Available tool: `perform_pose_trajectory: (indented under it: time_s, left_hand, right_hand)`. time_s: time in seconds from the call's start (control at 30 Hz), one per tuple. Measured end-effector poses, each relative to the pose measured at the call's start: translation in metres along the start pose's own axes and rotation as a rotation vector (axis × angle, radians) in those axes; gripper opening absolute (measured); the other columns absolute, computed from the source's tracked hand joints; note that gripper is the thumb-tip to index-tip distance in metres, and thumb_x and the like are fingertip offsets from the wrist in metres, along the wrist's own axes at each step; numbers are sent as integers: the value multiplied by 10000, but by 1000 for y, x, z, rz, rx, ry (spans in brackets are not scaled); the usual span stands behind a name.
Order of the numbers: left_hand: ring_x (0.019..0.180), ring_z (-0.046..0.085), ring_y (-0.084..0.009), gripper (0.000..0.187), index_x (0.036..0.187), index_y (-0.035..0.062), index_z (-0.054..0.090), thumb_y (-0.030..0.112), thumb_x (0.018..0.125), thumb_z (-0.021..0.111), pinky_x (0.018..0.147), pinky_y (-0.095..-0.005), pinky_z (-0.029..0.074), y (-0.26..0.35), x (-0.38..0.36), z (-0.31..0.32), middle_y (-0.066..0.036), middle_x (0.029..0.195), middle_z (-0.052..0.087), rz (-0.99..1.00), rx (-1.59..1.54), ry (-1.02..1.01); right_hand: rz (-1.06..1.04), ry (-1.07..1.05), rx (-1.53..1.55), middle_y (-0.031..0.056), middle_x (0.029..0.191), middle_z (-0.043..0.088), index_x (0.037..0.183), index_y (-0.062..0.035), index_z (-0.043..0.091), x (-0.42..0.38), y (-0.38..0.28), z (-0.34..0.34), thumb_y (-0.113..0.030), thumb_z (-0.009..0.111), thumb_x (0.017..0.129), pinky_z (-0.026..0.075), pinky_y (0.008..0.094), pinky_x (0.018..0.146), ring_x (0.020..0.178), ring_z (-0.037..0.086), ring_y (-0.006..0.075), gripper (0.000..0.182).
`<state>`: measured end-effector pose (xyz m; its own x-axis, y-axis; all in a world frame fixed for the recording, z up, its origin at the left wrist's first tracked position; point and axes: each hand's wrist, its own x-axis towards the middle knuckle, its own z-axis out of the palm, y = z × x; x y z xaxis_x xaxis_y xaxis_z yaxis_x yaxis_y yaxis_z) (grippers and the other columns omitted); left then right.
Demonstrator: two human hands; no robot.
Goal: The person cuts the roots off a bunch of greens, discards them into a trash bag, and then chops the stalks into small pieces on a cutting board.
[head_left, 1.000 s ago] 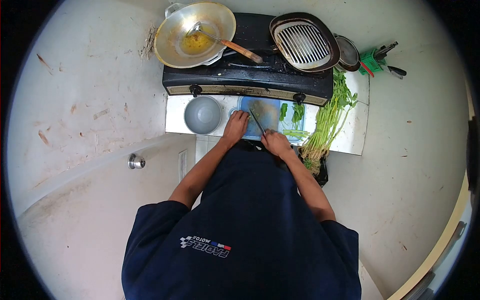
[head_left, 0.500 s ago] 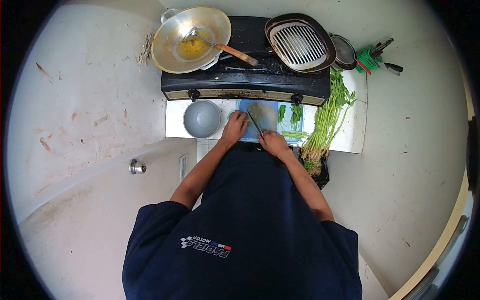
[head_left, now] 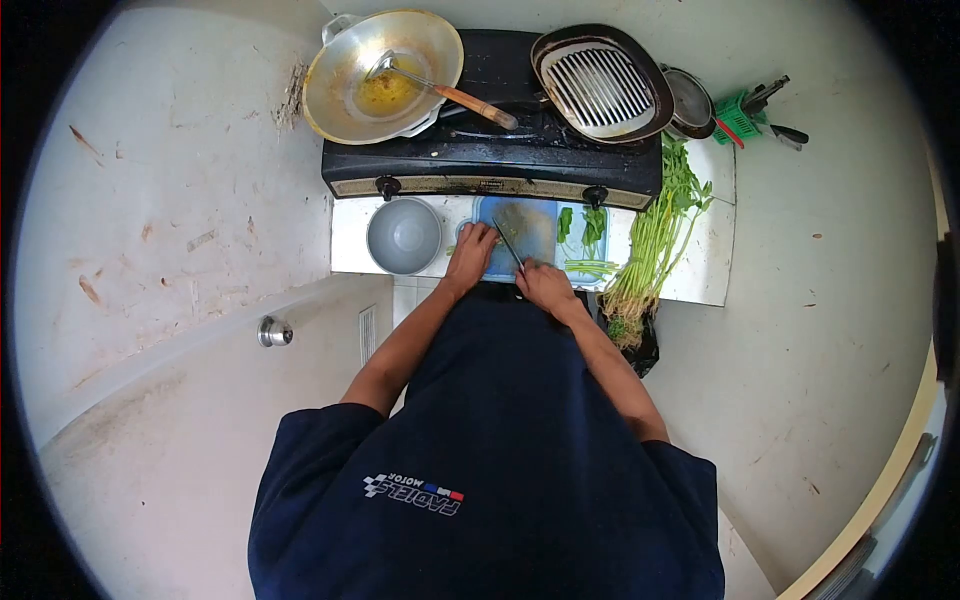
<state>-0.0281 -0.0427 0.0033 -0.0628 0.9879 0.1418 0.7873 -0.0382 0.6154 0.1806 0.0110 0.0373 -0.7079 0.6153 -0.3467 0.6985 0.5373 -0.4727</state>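
Observation:
My right hand [head_left: 546, 285] is closed round the handle of a knife [head_left: 507, 240], whose blade points up and left over the blue cutting board [head_left: 528, 228]. At the board's left side, my left hand [head_left: 471, 256] has its fingers bent together near the blade; whatever they hold is too small to make out. Cut green leaves [head_left: 592, 230] and short stems [head_left: 590, 268] lie on the board's right part. A grey bowl [head_left: 404, 236] stands to the left of my left hand.
Behind the board is a black stove [head_left: 490, 170] bearing a wok [head_left: 330, 95] with a ladle [head_left: 475, 104] and a grill pan [head_left: 600, 88]. A bunch of leafy stalks [head_left: 655, 240] with roots lies at the right. A green basket [head_left: 735, 118] holds utensils.

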Motion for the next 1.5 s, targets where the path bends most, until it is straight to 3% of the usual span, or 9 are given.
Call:
perform_pose_trajectory:
  time_s: [0.43, 0.63, 1.03, 1.13, 1.5]
  left_hand:
    - [1062, 529, -417, 151, 1136, 3, 563, 86, 1010, 557, 940, -508, 452, 3, 0, 13, -209, 1112, 531, -116, -109, 6]
    - [1061, 532, -416, 210, 1143, -3, 560, 36, 944, 614, 934, -491, 455, 1, -6, 10, -208, 1103, 540, -49, -170, 71]
    - [982, 599, -400, 158, 1021, -8, 658, -9, 863, 667, 888, -466, 485, 5, -2, 5, -185, 994, 609, -167, -293, 121]
    - [982, 603, -403, 160, 1011, -4, 671, -14, 851, 670, 886, -464, 488, 6, -1, 3, -182, 990, 621, -178, -302, 120]
    - [971, 630, -376, 159, 1013, 7, 695, -8, 856, 680, 859, -450, 510, 5, -3, 7, -160, 1010, 662, -156, -240, 159]
  right_hand:
    - [-41, 40, -33, 253, 734, 700, 970, 36, 606, 13, 3, 16, -356, 496, 1040, 573, 542, 687, 733, 708, 452, 413]
    - [-41, 73, -58, 246, 734, 702, 938, 19, 598, 15, 6, 23, -349, 493, 1043, 575, 527, 684, 724, 714, 430, 398]
    - [-24, 122, -45, 246, 718, 696, 943, 16, 596, 5, -1, 12, -337, 503, 1041, 574, 517, 670, 695, 706, 433, 378]
    - [30, 31, -62, 241, 777, 719, 979, 12, 619, 4, -9, 3, -350, 482, 1042, 572, 516, 731, 761, 722, 421, 392]
    - [-3, 98, -85, 231, 759, 714, 979, 16, 592, 2, -4, 20, -327, 521, 1032, 574, 499, 675, 729, 722, 410, 354]
